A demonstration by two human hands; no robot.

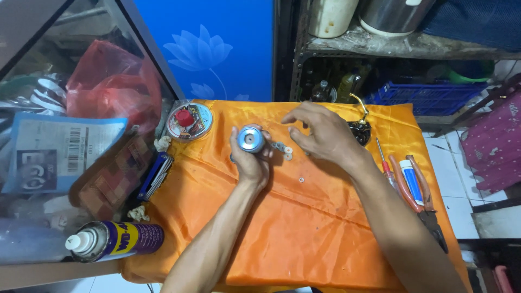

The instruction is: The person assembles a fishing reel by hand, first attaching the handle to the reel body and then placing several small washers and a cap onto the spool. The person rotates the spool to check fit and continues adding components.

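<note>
My left hand grips a round silver and blue metal spool, holding it upright over the orange cloth. My right hand hovers just to the right of it with fingers spread, fingertips above a short row of small washers lying on the cloth. A single tiny ring lies apart below them. A dark reel part with a brass handle sits behind my right hand, partly hidden by it.
A round clear case with a red centre lies at the cloth's back left. A spray can and a folded multi-tool lie at left. Pliers, a small blue tube and a screwdriver lie at right. Shelves stand behind.
</note>
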